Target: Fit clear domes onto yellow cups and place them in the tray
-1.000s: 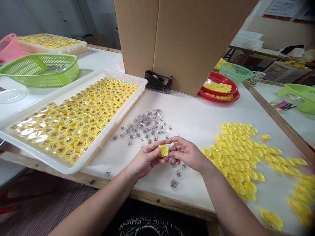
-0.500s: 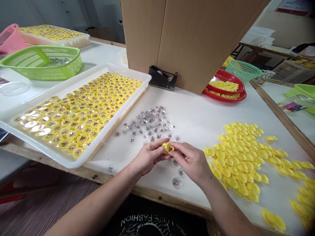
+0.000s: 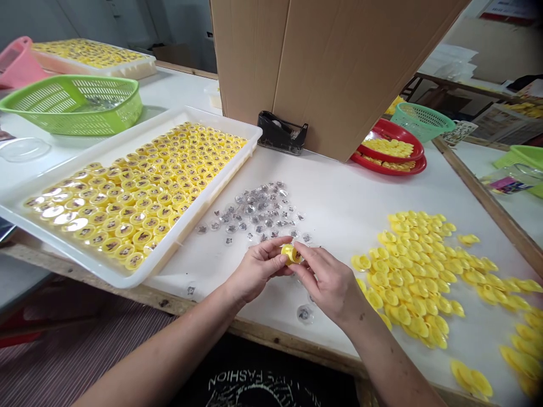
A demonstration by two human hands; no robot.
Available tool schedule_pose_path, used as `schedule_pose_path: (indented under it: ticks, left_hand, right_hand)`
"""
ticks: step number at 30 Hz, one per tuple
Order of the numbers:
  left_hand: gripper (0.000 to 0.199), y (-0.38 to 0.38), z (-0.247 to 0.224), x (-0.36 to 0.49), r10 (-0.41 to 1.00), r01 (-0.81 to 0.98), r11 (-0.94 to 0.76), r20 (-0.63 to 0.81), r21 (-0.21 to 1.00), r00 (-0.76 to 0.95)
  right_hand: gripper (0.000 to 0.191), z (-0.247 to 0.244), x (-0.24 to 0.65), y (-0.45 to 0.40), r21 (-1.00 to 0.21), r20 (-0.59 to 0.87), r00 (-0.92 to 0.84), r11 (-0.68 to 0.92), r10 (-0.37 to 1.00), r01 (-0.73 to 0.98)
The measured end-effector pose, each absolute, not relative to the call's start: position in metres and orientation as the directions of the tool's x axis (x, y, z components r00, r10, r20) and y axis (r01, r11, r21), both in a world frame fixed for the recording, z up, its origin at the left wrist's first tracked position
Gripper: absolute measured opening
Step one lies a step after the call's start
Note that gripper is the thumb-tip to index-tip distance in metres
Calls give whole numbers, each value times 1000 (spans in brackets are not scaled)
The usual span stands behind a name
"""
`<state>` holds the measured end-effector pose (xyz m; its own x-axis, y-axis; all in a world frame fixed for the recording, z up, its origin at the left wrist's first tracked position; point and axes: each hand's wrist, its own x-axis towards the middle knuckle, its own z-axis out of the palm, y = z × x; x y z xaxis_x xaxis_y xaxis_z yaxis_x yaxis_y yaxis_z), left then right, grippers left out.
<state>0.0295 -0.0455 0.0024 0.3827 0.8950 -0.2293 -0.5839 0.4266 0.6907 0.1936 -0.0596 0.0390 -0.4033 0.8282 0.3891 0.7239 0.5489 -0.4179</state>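
Between both hands, at the front of the white table, is a small yellow round piece (image 3: pixel 291 254) with a dark print showing on its right side. My left hand (image 3: pixel 258 270) pinches it from the left with thumb and fingers. The fingertips of my right hand (image 3: pixel 328 282) close on its right edge. Small clear discs with dark prints (image 3: pixel 258 209) lie scattered just beyond the hands. To the right spreads a heap of yellow pieces (image 3: pixel 407 277). On the left, a white tray (image 3: pixel 186 240) holds rows of yellow pieces with printed centres.
A black tape dispenser (image 3: pixel 282 133) stands against a tall cardboard box (image 3: pixel 331 68). Red plates (image 3: pixel 418 148) with yellow pieces and a mint basket (image 3: pixel 422 121) are at the back right. A green basket (image 3: pixel 102 121) and a pink scoop (image 3: pixel 21 65) sit at the back left.
The yellow piece has turned slightly between the fingers, and the fingers of my right hand have shifted a little on it. The whole view has moved slightly.
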Motion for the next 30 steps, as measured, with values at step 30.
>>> schedule_pose_path:
  ticks: [30]
  left_hand:
    - [27,-46,2,30,928,-464,309,-156,830,338]
  right_hand:
    - [26,32,182,-56,-688,273,-191,330,943,647]
